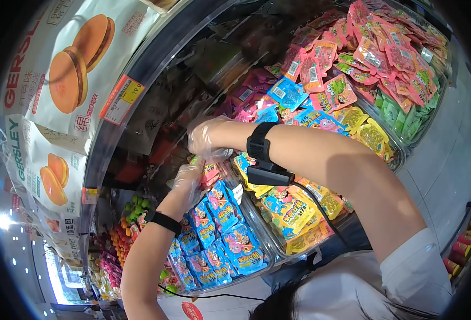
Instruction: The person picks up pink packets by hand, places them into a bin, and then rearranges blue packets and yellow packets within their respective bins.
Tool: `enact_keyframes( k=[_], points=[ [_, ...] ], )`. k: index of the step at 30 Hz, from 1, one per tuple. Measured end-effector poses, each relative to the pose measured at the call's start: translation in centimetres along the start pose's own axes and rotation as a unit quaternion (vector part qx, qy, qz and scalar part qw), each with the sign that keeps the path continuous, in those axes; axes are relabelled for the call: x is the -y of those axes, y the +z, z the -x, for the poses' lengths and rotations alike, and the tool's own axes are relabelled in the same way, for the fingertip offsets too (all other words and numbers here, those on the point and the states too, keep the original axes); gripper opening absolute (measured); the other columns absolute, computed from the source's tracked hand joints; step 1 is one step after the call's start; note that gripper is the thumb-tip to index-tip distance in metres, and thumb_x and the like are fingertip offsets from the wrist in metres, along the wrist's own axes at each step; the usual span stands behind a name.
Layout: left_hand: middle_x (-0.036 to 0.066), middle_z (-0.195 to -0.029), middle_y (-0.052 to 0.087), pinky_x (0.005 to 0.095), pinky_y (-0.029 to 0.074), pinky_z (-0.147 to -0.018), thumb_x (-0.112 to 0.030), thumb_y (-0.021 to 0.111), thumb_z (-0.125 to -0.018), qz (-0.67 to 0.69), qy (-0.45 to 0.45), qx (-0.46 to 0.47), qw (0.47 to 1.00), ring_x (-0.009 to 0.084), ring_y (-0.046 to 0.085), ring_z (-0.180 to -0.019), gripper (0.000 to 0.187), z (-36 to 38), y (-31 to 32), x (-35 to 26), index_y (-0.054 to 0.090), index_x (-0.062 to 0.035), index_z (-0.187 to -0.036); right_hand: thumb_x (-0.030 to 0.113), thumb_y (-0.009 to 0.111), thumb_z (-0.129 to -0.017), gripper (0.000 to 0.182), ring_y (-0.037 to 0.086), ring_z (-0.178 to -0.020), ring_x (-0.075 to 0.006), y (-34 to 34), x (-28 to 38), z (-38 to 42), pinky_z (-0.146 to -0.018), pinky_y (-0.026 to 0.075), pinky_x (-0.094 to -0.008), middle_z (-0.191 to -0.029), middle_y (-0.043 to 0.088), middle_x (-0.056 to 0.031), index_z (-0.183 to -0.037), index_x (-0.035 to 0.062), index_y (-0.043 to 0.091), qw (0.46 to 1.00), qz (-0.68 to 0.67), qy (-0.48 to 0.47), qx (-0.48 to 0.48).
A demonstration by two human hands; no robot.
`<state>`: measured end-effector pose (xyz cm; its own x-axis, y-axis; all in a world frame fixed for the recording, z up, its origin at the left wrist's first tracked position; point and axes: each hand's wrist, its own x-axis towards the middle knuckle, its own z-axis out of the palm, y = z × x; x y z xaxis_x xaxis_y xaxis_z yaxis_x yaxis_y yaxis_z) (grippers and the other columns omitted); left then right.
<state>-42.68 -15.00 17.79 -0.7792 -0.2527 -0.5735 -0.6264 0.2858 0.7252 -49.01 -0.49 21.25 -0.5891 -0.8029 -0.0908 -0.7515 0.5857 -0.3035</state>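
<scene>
Both hands wear thin clear plastic gloves and meet at the far end of a tray of blue candy packets (240,246). My left hand (186,178) is closed beside a small pink candy packet (210,175) and seems to pinch it. Just above, my right hand (207,137) bends downward with its fingers curled; what they hold is hidden by the glove and the hand itself. A black strap (163,221) circles my left wrist. Another strap with a black device (267,173) and a cable sits on my right wrist.
Yellow candy packets (291,210) fill the neighbouring clear tray. Pink packets (377,48) pile high at upper right, with green packets (406,114) beside them. Large bread packages (75,64) hang at left near a price tag (122,100). Tiled floor (449,154) shows at right.
</scene>
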Motion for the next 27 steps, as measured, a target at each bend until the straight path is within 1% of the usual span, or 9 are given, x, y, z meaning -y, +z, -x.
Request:
enact_keyframes(
  k=[3, 8, 10, 14, 16, 18, 22, 24, 27],
  points=[
    [0.007, -0.086, 0.062, 0.0263, 0.053, -0.06, -0.021, 0.049, -0.093, 0.027, 0.042, -0.013, 0.999, 0.0148, 0.063, -0.07, 0.021, 0.3, 0.2, 0.4, 0.055, -0.0031, -0.102, 0.012, 0.067, -0.06, 0.036, 0.062, -0.092, -0.0297, -1.3, 0.5, 1.0, -0.064, 0.052, -0.0517, -0.1, 0.065, -0.0093, -0.095, 0.0086, 0.069, 0.997, 0.04, -0.034, 0.063],
    [0.006, -0.095, 0.063, 0.0269, 0.054, -0.066, -0.031, 0.051, -0.092, 0.035, 0.019, 0.044, 0.998, 0.0141, 0.064, -0.08, 0.028, -0.9, 0.1, 0.7, 0.055, -0.0069, -0.106, 0.009, 0.064, -0.059, 0.033, 0.062, -0.091, -0.0291, -2.4, 1.9, 3.7, -0.065, 0.051, -0.0488, -0.099, 0.065, -0.0096, -0.092, 0.0074, 0.069, 0.999, 0.018, 0.006, 0.045],
    [0.008, -0.085, 0.061, 0.0303, 0.052, -0.052, -0.031, 0.044, -0.093, 0.097, 0.049, 0.074, 0.991, 0.0166, 0.061, -0.063, 0.03, 0.1, 1.1, 0.1, 0.053, -0.0047, -0.104, 0.009, 0.063, -0.059, 0.032, 0.063, -0.088, -0.0291, -2.4, 2.2, 3.5, -0.065, 0.051, -0.0479, -0.098, 0.066, -0.0095, -0.091, 0.0071, 0.069, 0.998, 0.008, 0.031, 0.045],
    [0.011, -0.086, 0.061, 0.0335, 0.052, -0.051, -0.033, 0.036, -0.094, 0.201, 0.013, 0.011, 0.979, 0.0211, 0.062, -0.064, 0.036, 1.9, 2.3, -1.5, 0.051, -0.0039, -0.109, 0.01, 0.063, -0.061, 0.027, 0.063, -0.081, -0.0295, -0.5, 1.6, 0.4, -0.065, 0.051, -0.0469, -0.094, 0.067, -0.0106, -0.086, 0.0068, 0.069, 0.995, 0.03, 0.047, 0.085],
    [0.01, -0.1, 0.062, 0.0336, 0.053, -0.079, -0.032, 0.047, -0.092, 0.197, -0.001, 0.094, 0.976, 0.0204, 0.064, -0.086, 0.034, 0.6, 1.2, -1.1, 0.052, -0.003, -0.11, 0.012, 0.064, -0.061, 0.025, 0.063, -0.079, -0.0299, -0.7, 1.5, 0.4, -0.066, 0.051, -0.046, -0.093, 0.067, -0.0117, -0.085, 0.0063, 0.069, 0.995, 0.038, 0.045, 0.08],
    [0.012, -0.102, 0.062, 0.0359, 0.053, -0.08, -0.031, 0.042, -0.094, 0.189, -0.006, 0.093, 0.977, 0.0223, 0.063, -0.087, 0.034, -0.1, 0.8, -0.5, 0.052, -0.0022, -0.11, 0.026, 0.07, -0.065, 0.037, 0.063, -0.09, -0.0265, -0.8, 0.9, 0.9, -0.074, 0.05, -0.04, -0.094, 0.066, -0.0124, -0.094, 0.0038, 0.068, 0.998, 0.024, -0.032, 0.057],
    [0.013, -0.104, 0.061, 0.0364, 0.053, -0.081, -0.031, 0.037, -0.095, 0.16, -0.001, 0.08, 0.984, 0.0224, 0.062, -0.09, 0.036, -0.9, 0.4, 0.2, 0.051, -0.0015, -0.111, 0.028, 0.07, -0.065, 0.039, 0.062, -0.094, -0.0265, -0.9, 1.2, 1.5, -0.077, 0.05, -0.0391, -0.098, 0.066, -0.0121, -0.096, 0.0049, 0.068, 0.999, 0.008, -0.042, 0.032],
    [0.014, -0.104, 0.06, 0.0366, 0.053, -0.081, -0.029, 0.036, -0.095, 0.149, 0.003, 0.073, 0.986, 0.023, 0.062, -0.091, 0.036, -2.0, -0.3, 0.8, 0.051, -0.0007, -0.111, 0.023, 0.073, -0.064, 0.033, 0.062, -0.088, -0.0256, -1.0, 1.7, 1.8, -0.073, 0.05, -0.0368, -0.093, 0.066, -0.0119, -0.092, 0.0052, 0.069, 0.999, 0.016, -0.038, -0.035],
    [0.015, -0.104, 0.059, 0.0372, 0.052, -0.081, -0.024, 0.035, -0.095, 0.12, 0.013, 0.08, 0.989, 0.0237, 0.062, -0.092, 0.033, -3.5, -1.5, 1.9, 0.05, 0.0011, -0.111, 0.023, 0.073, -0.064, 0.034, 0.062, -0.089, -0.0254, -1.3, 1.7, 2.3, -0.075, 0.049, -0.0363, -0.093, 0.066, -0.0118, -0.093, 0.0052, 0.069, 0.997, -0.029, -0.06, -0.033]
  ],
)
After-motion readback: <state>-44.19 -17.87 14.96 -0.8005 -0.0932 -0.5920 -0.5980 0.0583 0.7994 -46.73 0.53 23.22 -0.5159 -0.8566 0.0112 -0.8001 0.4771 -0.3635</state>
